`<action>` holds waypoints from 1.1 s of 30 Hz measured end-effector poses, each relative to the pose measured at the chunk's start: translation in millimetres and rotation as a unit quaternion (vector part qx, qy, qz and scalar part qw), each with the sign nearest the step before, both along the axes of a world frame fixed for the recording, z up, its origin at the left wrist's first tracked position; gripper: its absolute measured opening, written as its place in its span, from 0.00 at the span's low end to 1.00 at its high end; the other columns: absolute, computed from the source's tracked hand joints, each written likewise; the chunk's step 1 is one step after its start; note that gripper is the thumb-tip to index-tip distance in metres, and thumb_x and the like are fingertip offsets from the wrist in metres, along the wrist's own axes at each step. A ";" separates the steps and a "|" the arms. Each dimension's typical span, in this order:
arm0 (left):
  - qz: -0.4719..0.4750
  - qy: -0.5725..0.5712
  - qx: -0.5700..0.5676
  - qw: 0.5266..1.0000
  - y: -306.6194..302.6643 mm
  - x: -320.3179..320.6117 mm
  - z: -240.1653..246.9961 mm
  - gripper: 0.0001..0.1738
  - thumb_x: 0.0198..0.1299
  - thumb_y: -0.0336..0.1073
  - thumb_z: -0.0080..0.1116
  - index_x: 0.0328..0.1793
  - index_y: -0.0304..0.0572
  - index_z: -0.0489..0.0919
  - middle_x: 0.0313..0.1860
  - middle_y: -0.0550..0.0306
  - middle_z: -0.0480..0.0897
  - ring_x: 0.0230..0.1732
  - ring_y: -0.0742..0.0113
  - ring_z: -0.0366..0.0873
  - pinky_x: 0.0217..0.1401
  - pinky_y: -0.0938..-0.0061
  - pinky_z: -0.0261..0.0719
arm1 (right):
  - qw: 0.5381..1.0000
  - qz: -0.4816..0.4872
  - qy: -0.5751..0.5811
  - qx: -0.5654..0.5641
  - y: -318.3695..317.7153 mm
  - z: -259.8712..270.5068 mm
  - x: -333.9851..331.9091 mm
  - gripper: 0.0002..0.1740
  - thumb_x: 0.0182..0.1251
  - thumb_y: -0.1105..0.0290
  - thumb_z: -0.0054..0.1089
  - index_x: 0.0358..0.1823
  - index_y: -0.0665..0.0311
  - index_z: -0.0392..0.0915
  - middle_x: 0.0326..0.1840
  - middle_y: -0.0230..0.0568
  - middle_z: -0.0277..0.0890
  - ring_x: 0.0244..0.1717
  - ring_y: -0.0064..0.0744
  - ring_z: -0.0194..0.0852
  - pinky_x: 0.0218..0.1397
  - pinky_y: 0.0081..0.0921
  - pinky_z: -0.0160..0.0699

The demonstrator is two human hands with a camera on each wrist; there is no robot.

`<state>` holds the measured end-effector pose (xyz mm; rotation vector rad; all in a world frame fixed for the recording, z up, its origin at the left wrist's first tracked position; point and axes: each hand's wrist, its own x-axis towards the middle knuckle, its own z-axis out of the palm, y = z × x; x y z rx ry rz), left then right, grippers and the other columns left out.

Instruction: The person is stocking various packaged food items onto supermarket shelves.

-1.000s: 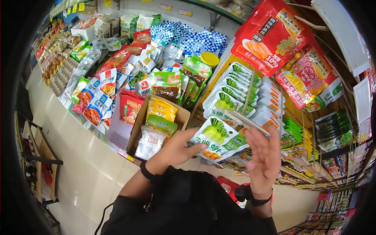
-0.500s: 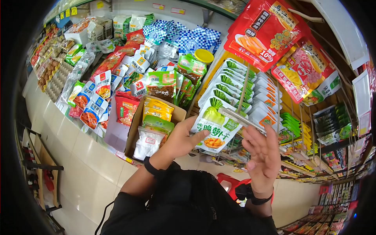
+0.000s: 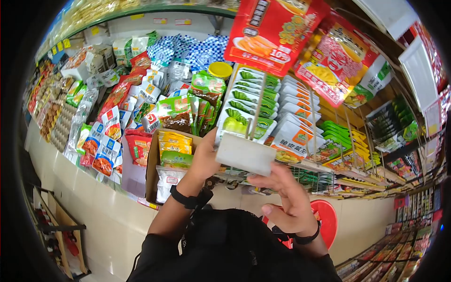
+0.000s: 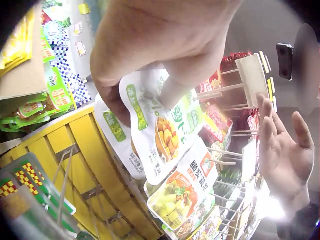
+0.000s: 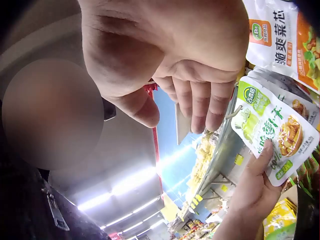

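My left hand point(image 3: 205, 157) pinches a white and green pouch of dried radish point(image 4: 155, 122), its thumb over the printed front in the right wrist view. The pouch is at the front of a hanging row of matching pouches point(image 3: 244, 96). A blank whitish label plate point(image 3: 245, 153) hides part of it in the head view. My right hand point(image 3: 289, 199) has its fingers extended, fingertips at the plate's right lower edge. In the right wrist view its palm point(image 5: 175, 55) shows with nothing held.
Orange-marked white pouches point(image 3: 293, 136) hang just right of the row. Large red packets point(image 3: 277, 37) hang above on metal hooks. A cardboard box point(image 3: 152, 164) of packets stands left of my left hand. A red basket point(image 3: 329, 221) is below my right hand.
The label plate has swung from edge-on to showing its flat face. My left hand and the pouch have moved up against the row. My right hand has shifted left and lower.
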<state>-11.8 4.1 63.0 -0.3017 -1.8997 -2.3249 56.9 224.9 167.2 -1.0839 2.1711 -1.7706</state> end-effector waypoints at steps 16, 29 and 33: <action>0.131 -0.122 -0.054 0.982 24.2 -2.3 -21.4 0.12 0.69 0.38 0.63 0.51 0.41 0.77 0.31 0.63 0.81 0.31 0.76 0.78 0.34 0.77 0.77 | 0.999 0.008 0.003 0.035 73.3 -28.9 25.0 0.41 0.63 0.77 0.64 0.77 0.68 0.57 0.72 0.51 0.69 0.61 0.45 0.79 0.65 0.37 0.76; -0.028 -0.242 -0.299 0.923 78.2 64.6 -46.8 0.14 0.75 0.42 0.51 0.41 0.40 0.77 0.31 0.56 0.85 0.25 0.72 0.82 0.27 0.81 0.69 | 0.872 -0.315 -0.288 0.240 326.9 -315.4 142.6 0.27 0.66 0.66 0.58 0.65 0.70 0.73 0.56 0.57 0.80 0.58 0.51 0.80 0.62 0.40 0.77; -0.092 -0.240 -0.335 0.907 153.0 70.4 -27.9 0.12 0.75 0.38 0.50 0.43 0.37 0.78 0.33 0.53 0.85 0.27 0.71 0.83 0.30 0.80 0.71 | 0.747 -0.449 -0.468 0.148 407.5 -444.2 221.0 0.27 0.64 0.63 0.59 0.63 0.70 0.75 0.51 0.55 0.84 0.56 0.48 0.82 0.61 0.38 0.78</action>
